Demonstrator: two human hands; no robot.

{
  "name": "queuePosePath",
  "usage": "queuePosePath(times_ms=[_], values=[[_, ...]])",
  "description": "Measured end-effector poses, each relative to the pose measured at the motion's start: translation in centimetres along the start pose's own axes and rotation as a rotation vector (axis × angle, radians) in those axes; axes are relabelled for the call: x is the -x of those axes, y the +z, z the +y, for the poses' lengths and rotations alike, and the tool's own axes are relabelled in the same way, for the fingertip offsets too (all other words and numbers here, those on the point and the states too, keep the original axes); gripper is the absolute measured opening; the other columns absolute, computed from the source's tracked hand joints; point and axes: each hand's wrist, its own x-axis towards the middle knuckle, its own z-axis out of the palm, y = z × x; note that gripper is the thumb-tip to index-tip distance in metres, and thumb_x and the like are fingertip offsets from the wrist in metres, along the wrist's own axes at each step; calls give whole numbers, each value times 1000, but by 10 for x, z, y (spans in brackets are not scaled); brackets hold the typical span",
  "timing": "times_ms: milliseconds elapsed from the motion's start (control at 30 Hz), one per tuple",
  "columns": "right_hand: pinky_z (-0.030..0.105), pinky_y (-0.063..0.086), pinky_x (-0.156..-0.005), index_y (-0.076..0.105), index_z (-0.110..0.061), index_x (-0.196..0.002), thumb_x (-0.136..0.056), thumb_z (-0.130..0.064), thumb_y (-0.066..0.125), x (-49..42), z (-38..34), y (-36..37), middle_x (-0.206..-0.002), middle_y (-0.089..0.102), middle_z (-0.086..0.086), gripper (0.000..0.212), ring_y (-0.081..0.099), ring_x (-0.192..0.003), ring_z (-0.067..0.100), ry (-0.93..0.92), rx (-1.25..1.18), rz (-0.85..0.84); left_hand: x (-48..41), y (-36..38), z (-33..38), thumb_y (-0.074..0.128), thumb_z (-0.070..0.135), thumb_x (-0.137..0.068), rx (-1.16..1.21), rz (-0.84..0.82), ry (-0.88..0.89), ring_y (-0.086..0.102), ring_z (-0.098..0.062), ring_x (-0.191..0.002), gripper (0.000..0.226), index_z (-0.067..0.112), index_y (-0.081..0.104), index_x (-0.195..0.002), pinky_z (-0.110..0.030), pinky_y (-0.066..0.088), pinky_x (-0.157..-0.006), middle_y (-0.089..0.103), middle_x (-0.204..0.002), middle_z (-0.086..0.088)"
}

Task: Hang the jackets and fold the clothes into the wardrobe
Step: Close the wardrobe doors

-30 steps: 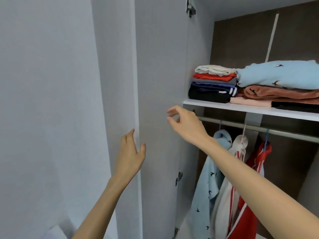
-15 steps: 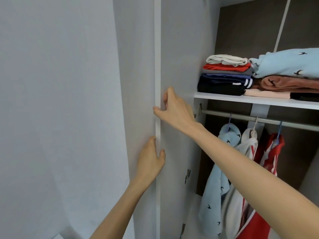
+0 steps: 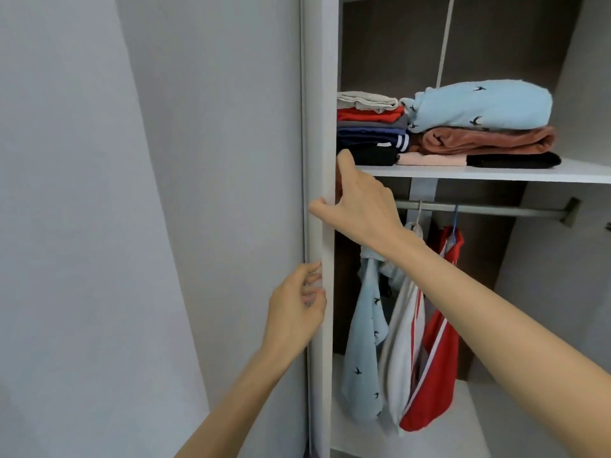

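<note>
Three jackets (image 3: 401,342) hang side by side from a round metal rod (image 3: 496,209) in the wardrobe (image 3: 396,44). One is pale blue with small dark birds, one white with a red stripe, and one smooth red with white stripes. All three sag in long soft folds, touching each other.

Above them, folded clothes (image 3: 367,130) lie on a flat white shelf (image 3: 496,173) in two stacks. The left stack is thin cream, red, grey, navy and black layers. The right stack is thicker: a fleecy blue roll on a plush rust one, over pink and black pieces.

The right hand (image 3: 360,206) grasps the narrow white edge of the door (image 3: 319,127), thumb across the front and forefinger up behind. Lower down, the left hand (image 3: 294,309) pinches the same edge with curled fingers. A matte grey wall (image 3: 66,226) lies left.
</note>
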Motion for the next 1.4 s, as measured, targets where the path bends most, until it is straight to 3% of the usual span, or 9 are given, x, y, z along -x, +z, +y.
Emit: queuePosePath(times_ms=[133, 267, 367, 500, 667, 800, 900, 1067, 1400], values=[[29, 34, -46, 33, -20, -104, -82, -34, 52, 17, 44, -23, -66, 48, -10, 32, 45, -51, 10, 65, -6, 51, -7, 41, 1, 56, 6, -92, 11, -191, 113, 53, 2, -109, 51, 33, 48, -134, -16, 48, -90, 54, -122, 12], [43, 57, -67, 39, -16, -127, -95, -23, 51, 28, 93, -42, -96, 68, 3, 35, 65, -73, 19, 169, -149, 71, -29, 84, -2, 53, 15, -96, -182, -387, 279, 16, 5, -140, 66, 44, 23, -147, -4, 18, -107, 14, -155, 18], [25, 57, -74, 44, -16, -134, -98, -20, 50, 27, 137, -53, -103, 65, -6, 37, 65, -80, 8, 220, -167, 96, -53, 118, -4, 48, 18, -98, -368, -481, 370, -7, -6, -146, 68, 46, 11, -147, -17, 14, -113, -13, -159, 16], [6, 46, -75, 55, -19, -133, -98, -17, 51, 14, 193, -63, -109, 62, -12, 35, 57, -81, -6, 254, -194, 120, -88, 164, -6, 45, 22, -98, -613, -510, 368, -17, -18, -147, 73, 38, -2, -152, -43, 23, -118, -21, -158, 11], [17, 52, -83, 54, -23, -136, -96, -14, 55, -4, 249, -60, -112, 67, -7, 41, 62, -91, 0, 294, -288, 146, -119, 216, -22, 43, 24, -98, -717, -453, 367, -21, -20, -146, 85, 44, -29, -139, -50, 16, -119, -31, -154, 10], [26, 51, -95, 57, -17, -134, -94, -11, 60, -19, 282, -55, -124, 66, -2, 40, 59, -113, 8, 347, -353, 199, -139, 246, -26, 45, 26, -98, -722, -405, 362, -17, -21, -147, 87, 43, -31, -136, -46, 24, -117, -31, -155, 8], [20, 50, -91, 59, -15, -132, -93, -10, 61, -30, 302, -50, -125, 65, -1, 39, 60, -110, 7, 361, -347, 209, -151, 263, -29, 45, 28, -97, -735, -380, 354, -14, -22, -148, 85, 40, -26, -142, -40, 36, -112, -28, -157, 7], [-2, 42, -75, 60, -14, -130, -92, -8, 61, -44, 328, -42, -122, 67, -1, 38, 57, -102, 0, 362, -358, 217, -166, 281, -36, 46, 32, -97, -800, -352, 346, -10, -23, -148, 84, 39, -24, -144, -40, 27, -114, -27, -157, 7], [9, 42, -81, 65, -16, -124, -93, -10, 61, -66, 356, -35, -118, 68, -1, 32, 60, -102, 5, 413, -372, 139, -186, 302, -41, 46, 34, -96, -881, -358, 309, -12, -26, -148, 85, 35, -21, -148, -42, 21, -116, -31, -155, 5]])
